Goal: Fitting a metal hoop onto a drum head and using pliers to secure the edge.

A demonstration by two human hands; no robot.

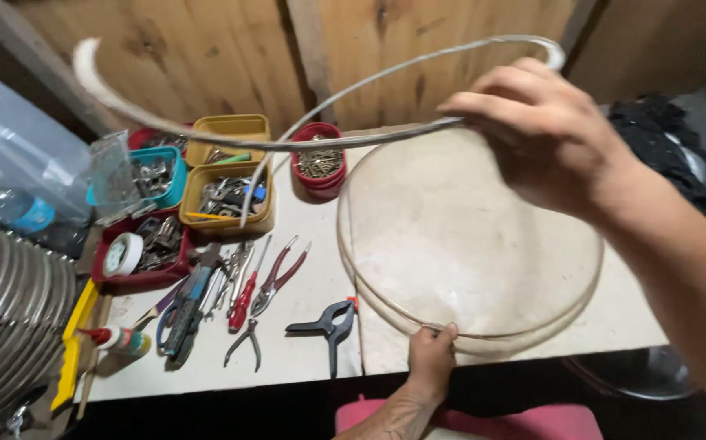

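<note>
- Right hand (544,134), at 1 o'clock, pinches a thin grey hoop (288,145), probably springy wire, raised above the bench.
- Left hand (430,357), at 6 o'clock, grips the rim of a clear round disc (467,244); it looks light, slippery and easily scratched.
- The disc overhangs the white bench (304,326) edge; pliers (267,293) and a black spring clamp (330,326) crowd 9 o'clock.

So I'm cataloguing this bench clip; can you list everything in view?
clear round disc: one, transparent, flat on the table's right half
thin hoop: one, whitish, raised above the bench
white table: one, bearing everything
yellow trays: two, hardware inside, back left
red round tub: one, filled with screws, behind disc
red tray: one, holds a tape roll
teal tray: one, back left
pliers: several, red handles, centre left
black spring clamp: one, front centre
glue bottle: one, red cap, front left
left hand: on disc's near edge
right hand: gripping hoop
</note>
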